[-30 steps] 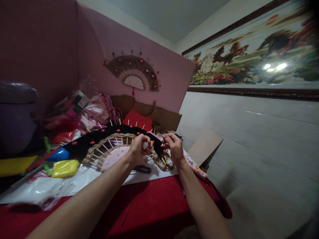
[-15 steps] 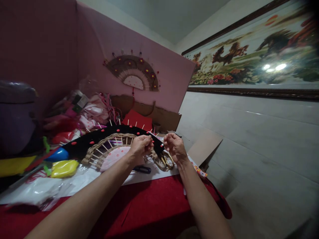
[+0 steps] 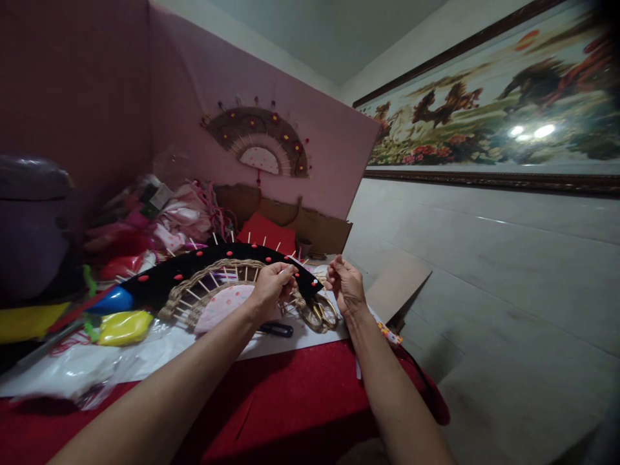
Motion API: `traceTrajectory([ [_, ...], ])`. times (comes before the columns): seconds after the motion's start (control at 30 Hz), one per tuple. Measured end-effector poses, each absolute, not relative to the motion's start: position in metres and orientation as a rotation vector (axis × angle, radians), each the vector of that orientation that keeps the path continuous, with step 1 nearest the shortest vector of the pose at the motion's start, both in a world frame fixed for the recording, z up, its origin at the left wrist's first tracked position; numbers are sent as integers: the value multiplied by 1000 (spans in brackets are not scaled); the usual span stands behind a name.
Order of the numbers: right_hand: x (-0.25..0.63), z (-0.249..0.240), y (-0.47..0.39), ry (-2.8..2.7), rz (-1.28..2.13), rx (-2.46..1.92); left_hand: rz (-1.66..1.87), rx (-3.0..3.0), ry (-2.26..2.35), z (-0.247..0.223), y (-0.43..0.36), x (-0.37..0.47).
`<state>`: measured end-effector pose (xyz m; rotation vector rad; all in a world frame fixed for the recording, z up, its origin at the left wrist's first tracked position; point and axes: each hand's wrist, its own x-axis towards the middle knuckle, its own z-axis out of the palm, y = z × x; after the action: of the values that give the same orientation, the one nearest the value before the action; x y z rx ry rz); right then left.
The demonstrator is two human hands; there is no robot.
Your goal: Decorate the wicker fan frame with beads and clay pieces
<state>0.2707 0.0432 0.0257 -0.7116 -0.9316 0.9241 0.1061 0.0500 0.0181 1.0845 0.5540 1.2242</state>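
A fan-shaped craft piece lies on the table, with a black band point(image 3: 213, 256), braided cord point(image 3: 194, 284), thin sticks and a pale half-round centre point(image 3: 225, 307) dotted red. Red dots sit along the black band, and a small white dot point(image 3: 315, 281) is at its right end. My left hand point(image 3: 274, 285) is pinched closed above the fan's right part; what it holds is too small to make out. To the right, my right hand point(image 3: 345, 284) is also closed in a pinch, its content not visible. Gold-handled scissors point(image 3: 320, 313) lie between and below the hands.
A yellow packet point(image 3: 124, 328), a blue balloon-like thing point(image 3: 111, 301) and clear plastic bags point(image 3: 72, 378) lie at left. A dark-handled tool point(image 3: 276, 330) rests near the white sheet's edge. Behind stands a pink board point(image 3: 329, 148) bearing a similar fan point(image 3: 261, 139). A tiled wall borders the right.
My right hand has moved slightly right and up, away from the left one, and has turned a little. My left hand has stayed nearly still.
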Motion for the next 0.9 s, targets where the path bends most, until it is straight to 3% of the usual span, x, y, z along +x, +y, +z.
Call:
traceTrajectory([
  [0.9,272,16,50,-1005,841,-890,1278,1302,623,13,54,109],
])
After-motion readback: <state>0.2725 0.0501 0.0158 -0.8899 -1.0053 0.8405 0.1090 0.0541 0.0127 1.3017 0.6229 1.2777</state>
